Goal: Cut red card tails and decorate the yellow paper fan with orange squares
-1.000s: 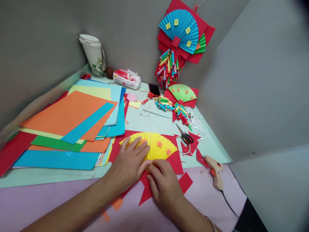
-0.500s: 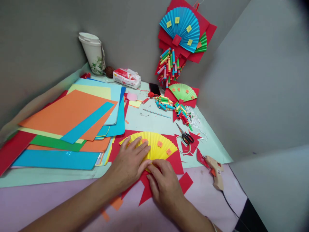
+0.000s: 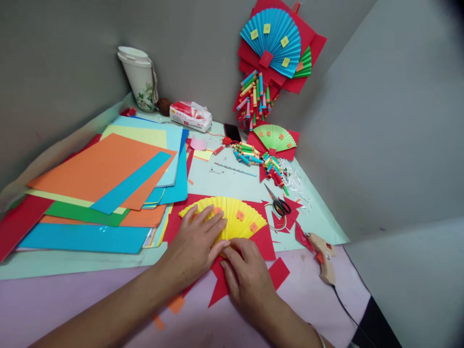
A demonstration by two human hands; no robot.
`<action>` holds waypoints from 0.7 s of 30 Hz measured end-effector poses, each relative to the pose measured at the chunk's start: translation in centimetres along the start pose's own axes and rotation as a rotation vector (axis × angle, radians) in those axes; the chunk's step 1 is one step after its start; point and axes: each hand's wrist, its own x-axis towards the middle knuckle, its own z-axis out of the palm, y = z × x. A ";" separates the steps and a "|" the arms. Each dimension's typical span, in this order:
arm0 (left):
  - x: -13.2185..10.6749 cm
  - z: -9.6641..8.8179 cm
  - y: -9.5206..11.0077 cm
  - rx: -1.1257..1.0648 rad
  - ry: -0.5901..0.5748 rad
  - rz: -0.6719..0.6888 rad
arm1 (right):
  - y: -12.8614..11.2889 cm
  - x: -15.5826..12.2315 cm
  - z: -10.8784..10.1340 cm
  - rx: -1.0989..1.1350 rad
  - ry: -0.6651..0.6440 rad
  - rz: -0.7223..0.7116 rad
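Note:
A pleated yellow paper fan (image 3: 232,223) with small orange squares lies spread on red card (image 3: 266,241) in front of me. My left hand (image 3: 195,244) rests on the fan's left half, fingers stretched out and apart, its thumb reaching toward the fan's base. At that base, the bent fingers of my right hand (image 3: 248,270) are closed on the fan's narrow end, against the left thumb. The hands hide the base itself. Pointed red paper tails (image 3: 218,290) stick out below the hands.
Coloured sheets (image 3: 119,169) are stacked on the left. Scissors (image 3: 278,203) and a corded glue gun (image 3: 324,261) lie on the right. Behind are paper rolls (image 3: 246,153), a green fan (image 3: 274,138), a phone (image 3: 232,133), tissues (image 3: 191,116) and a cup (image 3: 139,79). A blue fan (image 3: 275,41) hangs above.
Both hands stay at the yellow fan in nearly the same pose. Only a very slight shift of the whole view shows.

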 end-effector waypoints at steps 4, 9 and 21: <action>0.0 -0.2 0.2 0.019 0.019 0.008 | 0.0 0.0 0.0 -0.001 -0.004 0.001; -0.2 -0.6 0.2 0.080 0.078 -0.001 | 0.0 0.0 0.0 0.006 -0.011 0.012; -0.5 -0.6 0.3 0.070 0.061 -0.027 | 0.2 -0.1 0.1 -0.009 -0.006 0.011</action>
